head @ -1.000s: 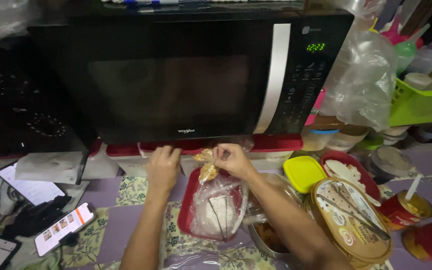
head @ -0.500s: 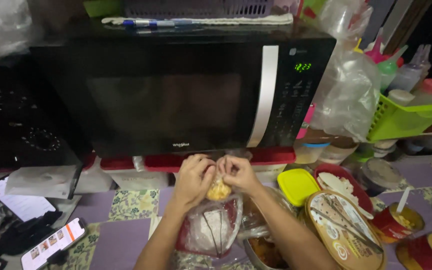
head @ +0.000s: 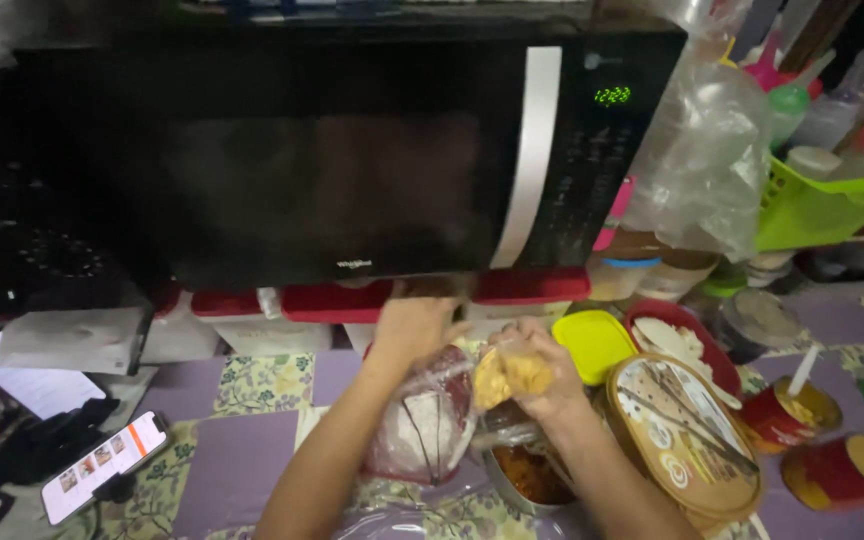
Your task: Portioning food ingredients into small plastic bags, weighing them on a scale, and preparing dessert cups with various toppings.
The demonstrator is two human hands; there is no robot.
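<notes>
My right hand (head: 542, 370) grips a small clear plastic bag of yellow crumbly food (head: 508, 378) just above the counter. My left hand (head: 414, 328) reaches toward the bottom edge of the black microwave (head: 332, 150), fingers bent, over a red container (head: 422, 425) wrapped in clear plastic with white food inside. Whether the left hand pinches the plastic I cannot tell. A metal bowl of orange-brown food (head: 527, 475) sits below my right wrist.
A round tub with a printed lid (head: 687, 440), a yellow lid (head: 594, 340), red cups (head: 787, 410) and a green basket (head: 822, 205) crowd the right. A hanging clear bag (head: 707, 160) covers the microwave's right side. Phones (head: 102, 465) and papers lie at left.
The camera has moved closer. My hands have parted: the right carries the yellow bag lower and to the right, the left has risen toward the microwave's bottom edge.
</notes>
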